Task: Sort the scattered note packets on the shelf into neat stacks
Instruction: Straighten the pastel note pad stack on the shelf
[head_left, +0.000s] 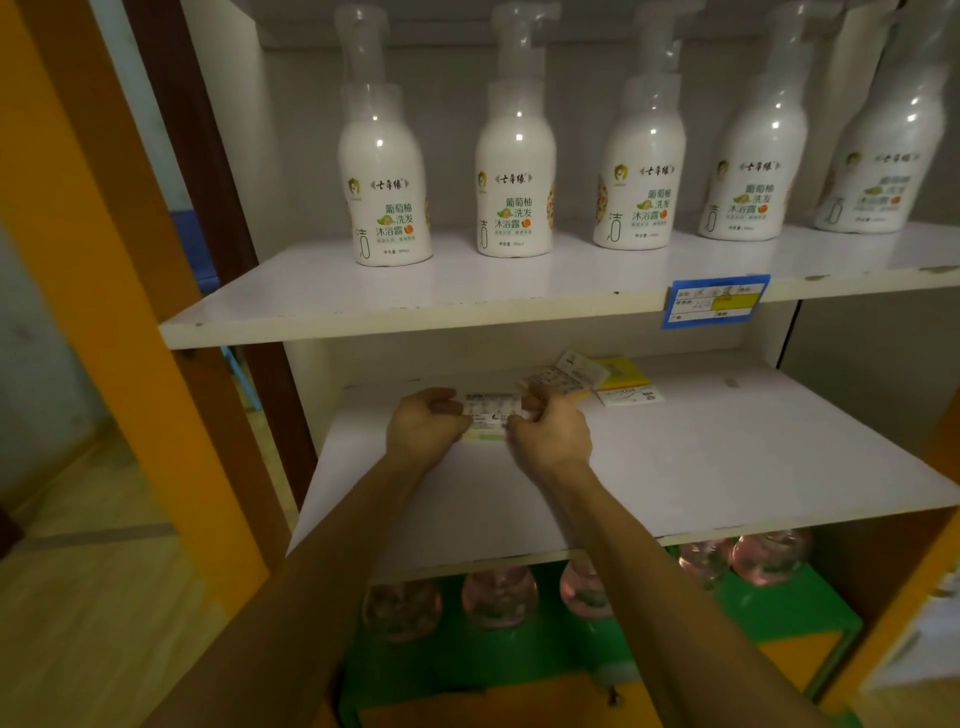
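White shelf (675, 467), printed note packet (491, 410), both hands

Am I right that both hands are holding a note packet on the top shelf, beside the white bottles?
Not quite: the head view shows the left hand and right hand holding the note packet on the middle shelf, below the white bottles.
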